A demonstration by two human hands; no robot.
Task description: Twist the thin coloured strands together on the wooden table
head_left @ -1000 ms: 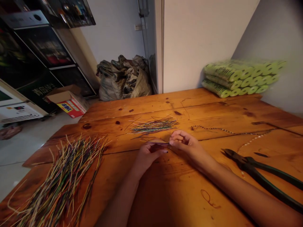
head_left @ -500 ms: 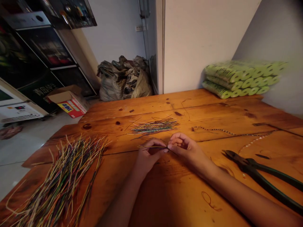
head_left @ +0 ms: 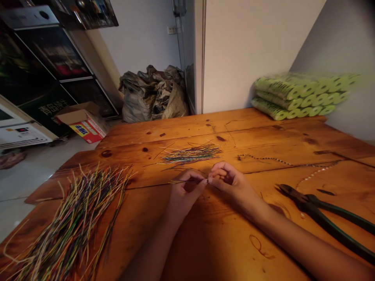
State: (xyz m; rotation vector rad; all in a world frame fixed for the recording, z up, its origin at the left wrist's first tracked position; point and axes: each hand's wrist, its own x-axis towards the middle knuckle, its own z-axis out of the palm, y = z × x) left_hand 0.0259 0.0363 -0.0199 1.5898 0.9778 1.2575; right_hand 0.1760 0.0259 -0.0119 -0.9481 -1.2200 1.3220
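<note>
My left hand [head_left: 187, 193] and my right hand [head_left: 227, 180] meet near the middle of the wooden table [head_left: 187, 130]. A thin coloured wire [head_left: 187, 181] lies pinched in my left fingers, its tip reaching into my right fingertips. My fingers hide part of it. A small bundle of fine multicoloured wires [head_left: 190, 154] lies just beyond my hands. A much larger heap of the same wires [head_left: 73, 218] spreads to the left of my left hand. To the right of my right hand is a string of small beads [head_left: 287, 161].
Green-handled pliers [head_left: 310, 210] lie at the table's right side. Stacked green rolls [head_left: 299, 95] stand against the wall. Crumpled sacks [head_left: 152, 95] and a cardboard box [head_left: 83, 124] sit on the floor beyond the table, beside a dark glass cabinet [head_left: 55, 58].
My hands have drawn slightly closer around the wire, and my left fingers have shifted along it. The head view has moved a little, while the wire piles and pliers stay in place.
</note>
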